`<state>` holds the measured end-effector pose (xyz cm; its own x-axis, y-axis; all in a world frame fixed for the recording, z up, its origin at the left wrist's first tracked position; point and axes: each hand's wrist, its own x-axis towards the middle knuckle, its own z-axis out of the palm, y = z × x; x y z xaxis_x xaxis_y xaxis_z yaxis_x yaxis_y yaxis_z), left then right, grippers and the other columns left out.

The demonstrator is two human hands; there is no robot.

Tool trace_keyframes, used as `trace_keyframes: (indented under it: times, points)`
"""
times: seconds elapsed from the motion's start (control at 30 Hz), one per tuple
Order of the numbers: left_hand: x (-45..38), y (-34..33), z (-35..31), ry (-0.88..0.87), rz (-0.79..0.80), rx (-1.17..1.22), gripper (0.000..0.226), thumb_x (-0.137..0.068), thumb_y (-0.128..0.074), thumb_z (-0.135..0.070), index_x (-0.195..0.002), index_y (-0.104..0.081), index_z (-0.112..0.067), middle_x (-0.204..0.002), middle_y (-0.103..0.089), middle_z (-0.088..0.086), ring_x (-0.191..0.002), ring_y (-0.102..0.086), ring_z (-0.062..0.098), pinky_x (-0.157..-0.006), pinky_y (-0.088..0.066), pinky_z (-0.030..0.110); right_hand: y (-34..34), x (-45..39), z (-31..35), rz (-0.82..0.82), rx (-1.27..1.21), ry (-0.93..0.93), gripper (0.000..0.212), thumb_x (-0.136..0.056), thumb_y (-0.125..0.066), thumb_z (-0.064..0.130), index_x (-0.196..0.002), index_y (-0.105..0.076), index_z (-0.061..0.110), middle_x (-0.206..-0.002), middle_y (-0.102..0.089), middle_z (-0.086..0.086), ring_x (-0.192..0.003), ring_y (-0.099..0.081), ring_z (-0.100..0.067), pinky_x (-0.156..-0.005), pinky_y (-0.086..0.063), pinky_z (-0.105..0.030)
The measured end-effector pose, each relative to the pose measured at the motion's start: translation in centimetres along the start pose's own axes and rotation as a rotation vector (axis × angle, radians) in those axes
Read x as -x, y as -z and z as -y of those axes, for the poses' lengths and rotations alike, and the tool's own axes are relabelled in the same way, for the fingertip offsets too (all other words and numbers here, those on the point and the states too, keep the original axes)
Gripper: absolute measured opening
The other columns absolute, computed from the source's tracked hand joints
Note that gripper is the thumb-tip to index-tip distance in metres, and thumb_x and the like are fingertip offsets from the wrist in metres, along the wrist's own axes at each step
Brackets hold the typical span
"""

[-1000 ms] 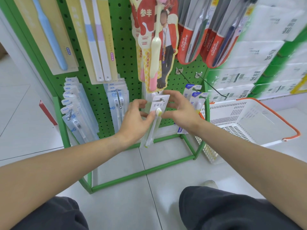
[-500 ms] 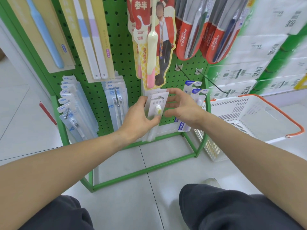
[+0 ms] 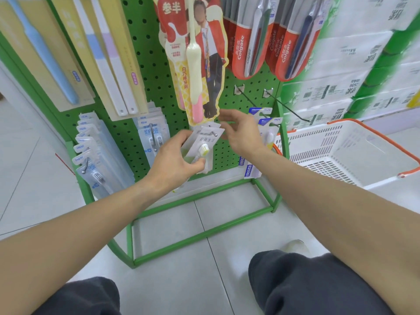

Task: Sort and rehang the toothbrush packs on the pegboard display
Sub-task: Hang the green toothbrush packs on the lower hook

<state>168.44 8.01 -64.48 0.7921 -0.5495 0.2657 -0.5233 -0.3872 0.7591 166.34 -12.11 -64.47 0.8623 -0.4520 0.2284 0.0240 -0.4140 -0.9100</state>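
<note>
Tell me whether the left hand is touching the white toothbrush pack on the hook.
Touching. The head view shows the left hand gripping the white toothbrush pack, thumb across its lower front.

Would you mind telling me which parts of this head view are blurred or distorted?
Head view: the right hand is motion-blurred, the stacked cartons at right smear, the wide lens bows the pegboard edges, while the left hand and its toothbrush pack stay fairly sharp.

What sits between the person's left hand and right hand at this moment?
In the head view, the white toothbrush pack hanging on its metal peg. The left hand holds its lower part; the right hand is just right of it.
</note>
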Motion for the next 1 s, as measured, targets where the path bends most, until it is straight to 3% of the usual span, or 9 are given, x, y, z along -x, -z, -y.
trace_keyframes:
  times: [0.1,0.23,0.4,0.53,0.73,1.0]
  points:
    - [0.1,0.1,0.0,-0.006,0.002,-0.005,0.048,-0.083,-0.077,-0.021,-0.127,-0.058,-0.026,-0.111,-0.066,-0.016,-0.101,-0.058,-0.007,-0.075,-0.043,0.003,-0.4,-0.2,0.0,0.026,0.024,-0.014,0.015,-0.099,-0.065,0.009,-0.104,-0.067,0.022,-0.097,-0.069,0.007,-0.092,-0.071,-0.022,-0.080,-0.062,-0.045]
    - [0.1,-0.2,-0.2,-0.007,-0.008,-0.003,0.047,-0.083,-0.077,-0.022,-0.125,-0.057,-0.027,-0.108,-0.065,-0.018,-0.100,-0.057,-0.010,-0.074,-0.043,0.002,-0.7,-0.5,0.1,0.024,0.051,-0.044,0.025,-0.094,-0.071,0.006,-0.084,-0.063,0.028,-0.089,-0.073,-0.008,-0.087,-0.073,-0.033,-0.075,-0.062,-0.052]
    - [0.0,-0.6,-0.1,0.000,-0.003,-0.002,0.048,-0.083,-0.078,-0.022,-0.126,-0.056,-0.028,-0.110,-0.064,-0.021,-0.100,-0.055,-0.012,-0.076,-0.041,0.001,-0.6,-0.3,0.5,0.000,0.048,-0.007,0.025,-0.096,-0.064,0.001,-0.084,-0.060,0.023,-0.085,-0.067,-0.005,-0.079,-0.069,-0.028,-0.069,-0.062,-0.050]
    - [0.0,-0.5,-0.2,0.006,-0.002,-0.001,0.050,-0.083,-0.078,-0.024,-0.127,-0.056,-0.029,-0.110,-0.064,-0.021,-0.101,-0.056,-0.009,-0.079,-0.044,0.007,0.2,0.5,1.1,-0.076,0.085,0.059,0.018,-0.099,-0.056,-0.001,-0.093,-0.059,0.016,-0.084,-0.060,0.001,-0.079,-0.065,-0.023,-0.060,-0.063,-0.036]
    - [0.2,-0.3,-0.5,0.012,0.017,-0.016,0.049,-0.085,-0.077,-0.023,-0.129,-0.055,-0.027,-0.112,-0.064,-0.020,-0.101,-0.055,-0.014,-0.076,-0.041,0.001,1.8,1.8,1.4,-0.151,0.261,0.109,0.015,-0.098,-0.055,0.002,-0.096,-0.059,0.017,-0.081,-0.057,0.012,-0.081,-0.067,-0.025,-0.072,-0.061,-0.047]
    - [0.2,-1.3,-1.0,0.048,0.010,-0.032,0.051,-0.086,-0.077,-0.028,-0.129,-0.051,-0.020,-0.115,-0.063,-0.010,-0.106,-0.059,0.011,-0.086,-0.048,0.028,3.9,4.3,3.0,-0.188,0.371,0.101,0.009,-0.094,-0.059,0.007,-0.096,-0.067,0.009,-0.075,-0.066,0.001,-0.068,-0.069,-0.024,-0.063,-0.061,-0.047]
